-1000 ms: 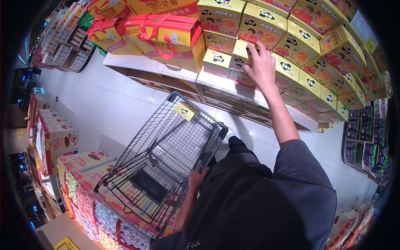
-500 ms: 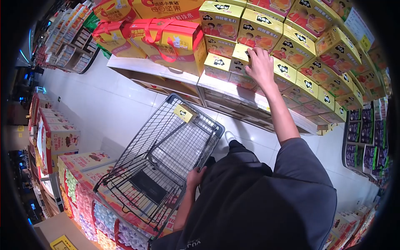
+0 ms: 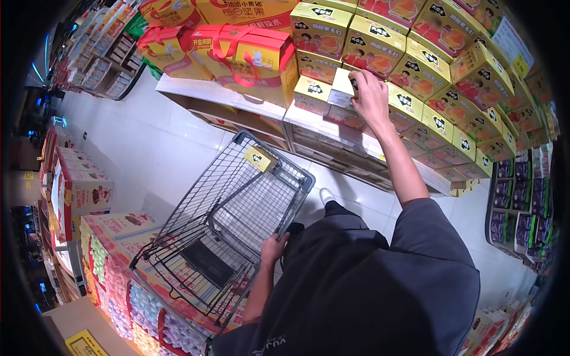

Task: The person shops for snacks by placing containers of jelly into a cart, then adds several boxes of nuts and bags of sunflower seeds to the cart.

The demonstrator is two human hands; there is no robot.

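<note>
My right hand (image 3: pixel 371 98) reaches to the stacked yellow boxes, its fingers curled over the top of a small yellow box (image 3: pixel 342 89) in the low front row. Taller stacks of the same boxes (image 3: pixel 373 47) rise behind it. My left hand (image 3: pixel 273 248) is closed on the side rim of a grey shopping cart (image 3: pixel 234 207) at my left. One small yellow box (image 3: pixel 259 159) lies in the far end of the cart.
Red and yellow gift boxes (image 3: pixel 243 62) stand on the shelf left of the stacks. Pink-and-white cartons (image 3: pixel 119 228) and bagged candy (image 3: pixel 145 308) lie beyond the cart at lower left. Purple packages (image 3: pixel 525 202) hang at the right.
The small box under my right hand has tilted and shows more of its pale side. The cart and my left hand have shifted slightly left in view.
</note>
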